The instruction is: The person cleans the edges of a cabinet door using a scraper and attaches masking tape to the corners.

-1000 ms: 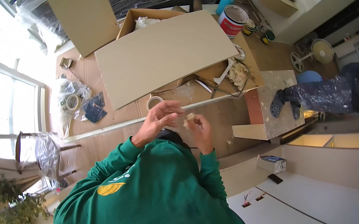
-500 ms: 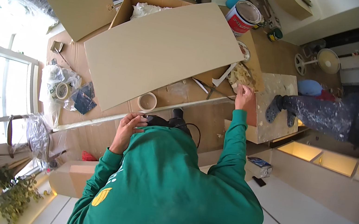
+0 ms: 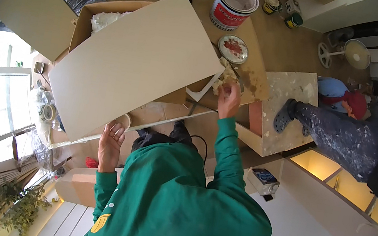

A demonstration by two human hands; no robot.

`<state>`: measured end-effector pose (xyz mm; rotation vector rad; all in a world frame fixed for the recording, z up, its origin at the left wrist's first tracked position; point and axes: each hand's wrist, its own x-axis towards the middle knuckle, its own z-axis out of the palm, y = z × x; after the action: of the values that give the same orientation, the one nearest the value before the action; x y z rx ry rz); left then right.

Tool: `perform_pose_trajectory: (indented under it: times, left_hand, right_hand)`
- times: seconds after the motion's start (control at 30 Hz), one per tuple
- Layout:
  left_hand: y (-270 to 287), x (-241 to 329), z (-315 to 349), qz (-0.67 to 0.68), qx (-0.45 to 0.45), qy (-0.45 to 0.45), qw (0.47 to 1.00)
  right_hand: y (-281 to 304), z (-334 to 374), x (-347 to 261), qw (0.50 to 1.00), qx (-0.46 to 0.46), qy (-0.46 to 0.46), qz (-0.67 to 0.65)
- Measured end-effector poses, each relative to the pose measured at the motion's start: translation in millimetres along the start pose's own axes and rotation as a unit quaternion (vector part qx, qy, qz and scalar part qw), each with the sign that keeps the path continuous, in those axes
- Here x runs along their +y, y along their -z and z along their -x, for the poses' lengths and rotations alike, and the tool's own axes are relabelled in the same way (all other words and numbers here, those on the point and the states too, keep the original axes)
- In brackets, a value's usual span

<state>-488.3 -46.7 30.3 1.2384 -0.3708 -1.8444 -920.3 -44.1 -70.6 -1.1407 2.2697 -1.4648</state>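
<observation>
Crumpled tan scraps (image 3: 226, 73) partly hidden behind the right hand (image 3: 229, 99)

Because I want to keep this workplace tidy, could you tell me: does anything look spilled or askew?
Yes: dark blotches mark the tan surface beside the right hand, perhaps from a spill. Also, the large pale panel sits at a slant, partly covering the open cardboard box.

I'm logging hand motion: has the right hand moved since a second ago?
Yes, forward and rightward: the right hand is now at the crumpled tan pile.

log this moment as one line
left hand: near pale board | right hand: at crumpled scraps, grip unclear | open can: upright
</observation>
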Motion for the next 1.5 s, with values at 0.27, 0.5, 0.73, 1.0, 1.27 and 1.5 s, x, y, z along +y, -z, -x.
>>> perform_pose_trajectory:
  times: [0.27,0.5,0.73,1.0,1.27,1.5]
  left_hand:
    - [-5.6,-6.0,-14.0,0.074,0.055,-0.034,0.995]
    - [14.6,-13.7,-20.7,0.246,0.105,-0.104,0.958]
    - [11.9,-3.5,-35.4,0.269,0.112,-0.161,0.943]
    - [27.4,-14.9,-21.9,0.369,0.021,-0.161,0.915]
    - [10.1,107.3,-31.0,0.446,-0.219,-0.249,0.831]
    - [21.3,148.7,-62.4,0.471,-0.221,-0.255,0.815]
  right_hand:
    - [16.5,-24.3,-26.9,0.989,0.009,0.082,0.124]
    - [0.7,-99.8,-65.3,0.992,-0.081,0.024,-0.096]
    - [-110.0,-194.0,-79.2,0.93,-0.319,-0.028,-0.178]
    - [-85.6,-155.5,-168.5,0.97,-0.207,0.071,-0.106]
    - [2.2,-107.7,-230.0,0.911,-0.062,0.271,-0.303]
    - [7.7,-87.1,-239.2,0.858,-0.11,0.485,-0.127]
